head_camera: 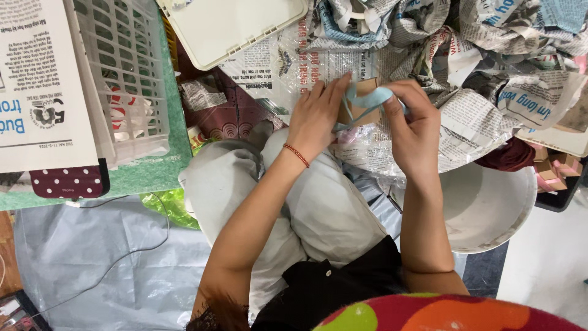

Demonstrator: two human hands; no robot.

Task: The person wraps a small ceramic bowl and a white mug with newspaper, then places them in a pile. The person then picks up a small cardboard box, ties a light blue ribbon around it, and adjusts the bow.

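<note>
Nearest the camera, a red, green and orange patterned cloth (441,314) fills the bottom edge, with black fabric (331,288) just beyond it and the person's grey-clad knees (318,202) folded further out. Both forearms reach away over those knees. On the left, the left hand (315,116) wears a thin red bracelet (296,155) at the wrist; its fingers are pressed together and laid flat against a small brown cardboard box (360,105), steadying it. To the right, the right hand (413,125) pinches a light blue ribbon (367,101) between thumb and fingertips, and the ribbon runs across the box from one hand to the other. Box and ribbon sit between the two hands, above a printed newspaper sheet (465,132) spread on the floor. Farther off, crumpled newspaper (465,37) heaps up along the far right. At near right, beside the right forearm, lies a round white bowl (490,208), with small pink boxes (551,168) at the right edge. At the far middle rests a cream plastic lid (236,24). To the far left stands a white plastic basket (125,79) on a green mat (153,171), next to a printed paper (37,92) and a dark red polka-dot pouch (70,182). A thin cable (141,248) trails over grey plastic sheeting (92,263) at near left.
</note>
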